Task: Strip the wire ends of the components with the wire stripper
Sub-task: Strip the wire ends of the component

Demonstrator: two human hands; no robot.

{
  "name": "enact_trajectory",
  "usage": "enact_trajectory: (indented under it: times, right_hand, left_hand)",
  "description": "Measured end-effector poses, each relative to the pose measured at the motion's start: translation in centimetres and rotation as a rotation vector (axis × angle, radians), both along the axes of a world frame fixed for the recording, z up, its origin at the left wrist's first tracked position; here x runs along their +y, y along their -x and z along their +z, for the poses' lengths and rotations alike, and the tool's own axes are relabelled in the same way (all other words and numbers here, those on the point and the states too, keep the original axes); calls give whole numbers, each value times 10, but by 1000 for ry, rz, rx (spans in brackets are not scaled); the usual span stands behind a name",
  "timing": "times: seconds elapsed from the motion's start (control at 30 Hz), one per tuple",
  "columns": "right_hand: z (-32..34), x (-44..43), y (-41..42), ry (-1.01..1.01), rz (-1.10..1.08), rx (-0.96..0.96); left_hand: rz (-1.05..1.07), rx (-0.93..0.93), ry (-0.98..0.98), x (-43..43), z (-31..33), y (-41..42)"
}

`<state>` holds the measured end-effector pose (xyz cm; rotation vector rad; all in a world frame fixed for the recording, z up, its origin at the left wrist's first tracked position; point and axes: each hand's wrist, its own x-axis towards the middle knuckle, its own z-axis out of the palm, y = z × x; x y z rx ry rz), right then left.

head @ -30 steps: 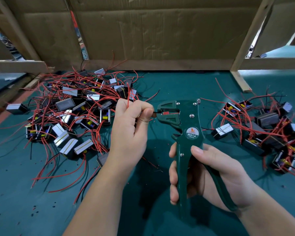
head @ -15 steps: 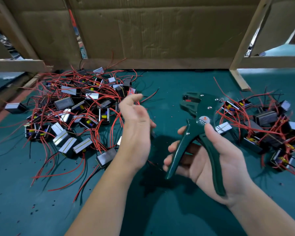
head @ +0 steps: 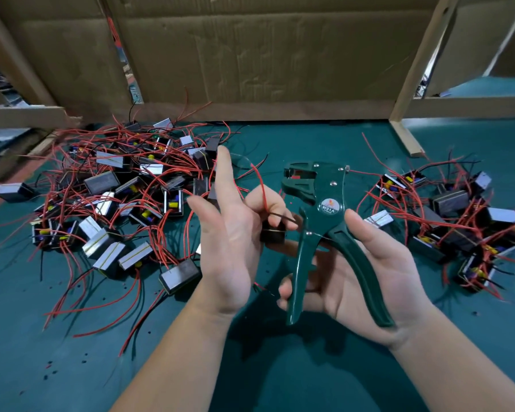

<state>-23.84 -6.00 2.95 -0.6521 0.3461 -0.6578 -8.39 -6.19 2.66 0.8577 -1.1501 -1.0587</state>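
**Q:** At the middle of the green counter (head: pixel 280 376), what are the hands doing?

**A:** They are close together, each clamped on its own thing. The left hand (head: pixel 232 239) pinches a small black component (head: pixel 272 233) between thumb and curled fingers, while its forefinger (head: pixel 224 168) sticks up toward 12 o'clock. The right hand (head: pixel 378 278) grips the dark green wire stripper (head: pixel 324 209), with the thumb lying on one handle and the fingers wrapped round the other.

**Q:** How does the tool sit?

**A:** It stands upright with its head pointing toward 10 o'clock. The handles are spread apart and the jaws gape.

**Q:** Is a wire in the jaws?

**A:** I cannot see one there. A red wire (head: pixel 260 185) arches up from the held component toward 12 o'clock, and a black wire (head: pixel 283 217) runs out toward 3 o'clock, just beside the tool. Whether it touches the tool I cannot tell.

**Q:** And the other parts?

**A:** A big pile (head: pixel 116 197) of them, tangled in red wire, lies at 9 to 10 o'clock on the counter. A smaller pile (head: pixel 452 215) lies at 3 o'clock. A cardboard wall (head: pixel 250 55) closes the far side at 12 o'clock, with a wooden post (head: pixel 416 75) leaning at 1 o'clock.
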Motion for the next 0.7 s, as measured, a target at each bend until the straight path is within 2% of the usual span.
enact_trajectory:
  times: [0.07, 0.13, 0.2, 0.23, 0.27, 0.33, 0.37, 0.43, 0.47, 0.6, 0.7]
  right_hand:
    - [0, 0, -2, 43, -55, 21]
    - [-1, 1, -3, 103, -150, 87]
    - [-1, 2, -2, 157, -304, 124]
    - [-1, 2, -1, 191, -386, 122]
    - [0, 2, 1, 229, -465, 118]
    - [2, 1, 4, 292, -619, 124]
    - [2, 0, 6, 309, -691, 134]
    - [2, -3, 9, 316, -795, 145]
    - [2, -5, 11, 307, -825, 142]
    - [2, -10, 15, 271, -861, 127]
    - [1, -11, 16, 275, -861, 127]
  left_hand:
    - [-115, 208, 93, 3, 2, 3]
    - [-173, 227, 183, 7, 1, 4]
    - [-16, 136, 135, 2, 3, 1]
    - [116, 35, 80, -1, 2, -1]
    - [227, -183, 61, -3, 2, -5]
    - [344, -810, 64, -2, -8, -15]
    - [368, -1098, -14, -1, -13, -19]
    - [405, -1439, -224, 0, -19, -21]
    - [410, -1489, -284, 0, -19, -19]
    - [372, -1442, -416, 3, -15, -22]
    - [303, -1525, -489, 5, -15, -29]
